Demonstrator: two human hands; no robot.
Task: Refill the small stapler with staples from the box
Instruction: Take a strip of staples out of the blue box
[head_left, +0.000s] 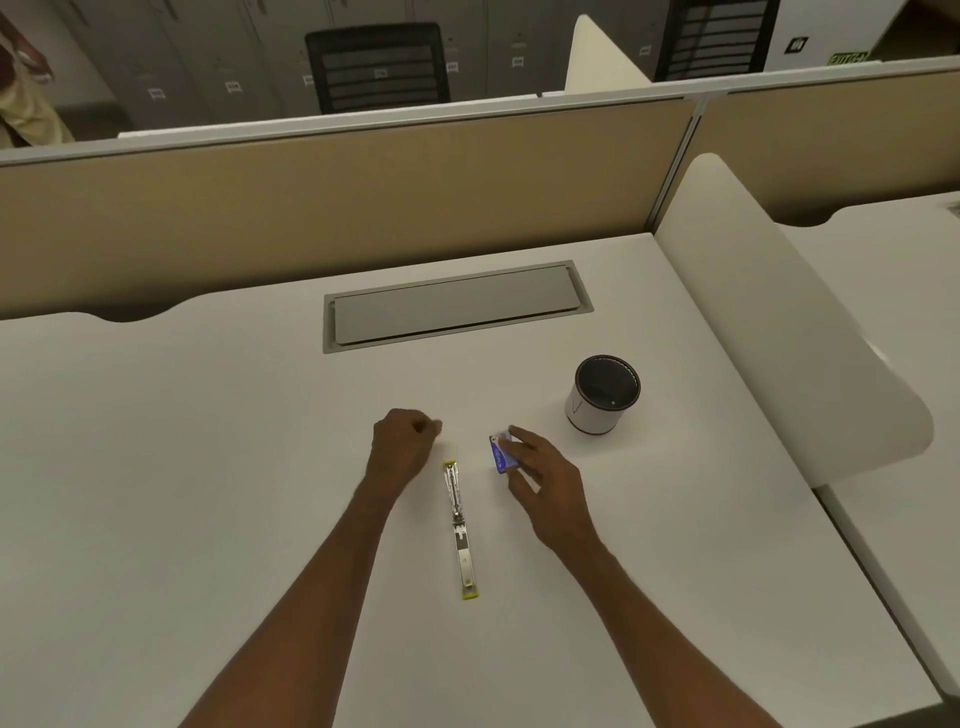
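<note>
A small stapler (458, 525) lies swung fully open and flat on the white desk (208, 467), its metal channel facing up, with yellow ends near and far. My left hand (402, 447) rests just left of its far end, fingers curled into a loose fist; whether it pinches anything is too small to tell. The blue staple box (500, 454) sits right of the stapler's far end. My right hand (545, 480) lies over the box's right side, fingers spread and touching it.
A cylindrical pen cup (602, 395), white outside and dark inside, stands to the right behind the box. A grey cable-tray lid (457, 306) is set into the desk farther back. A beige partition (363, 208) and a white side divider (779, 322) bound the desk.
</note>
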